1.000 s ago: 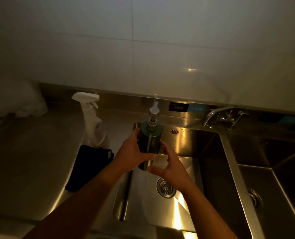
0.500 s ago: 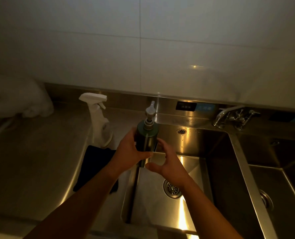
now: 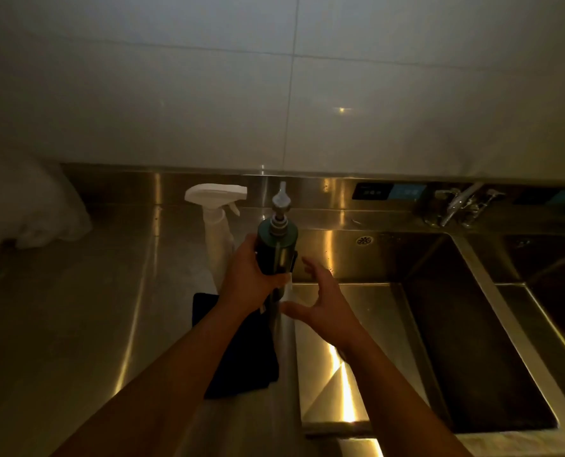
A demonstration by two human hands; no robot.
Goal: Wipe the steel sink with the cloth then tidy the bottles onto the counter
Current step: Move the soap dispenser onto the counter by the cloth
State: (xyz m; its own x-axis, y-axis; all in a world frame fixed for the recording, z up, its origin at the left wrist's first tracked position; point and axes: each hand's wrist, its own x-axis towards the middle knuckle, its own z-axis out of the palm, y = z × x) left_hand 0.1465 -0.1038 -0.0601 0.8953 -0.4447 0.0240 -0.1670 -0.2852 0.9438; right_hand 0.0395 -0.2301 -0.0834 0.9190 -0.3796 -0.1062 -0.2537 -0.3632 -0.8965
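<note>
My left hand [image 3: 248, 281] grips a dark green pump bottle [image 3: 277, 241] upright over the left rim of the steel sink [image 3: 366, 258]. Just right of the bottle, my right hand [image 3: 320, 303] hovers with fingers spread and nothing in it, not touching the bottle. A white spray bottle [image 3: 215, 222] stands on the steel counter [image 3: 76, 308] behind my left hand. The dark cloth [image 3: 241, 354] lies flat on the counter by the sink's left edge, partly hidden under my left forearm.
A tap [image 3: 456, 204] sits at the back right between this basin and a second basin [image 3: 558, 291] at the far right. Something white and soft [image 3: 27, 206] lies at the counter's back left. A tiled wall [image 3: 274, 94] rises behind.
The pump bottle has moved left from above the basin to its left rim. My right hand has drawn back from the bottle. The view has shifted left.
</note>
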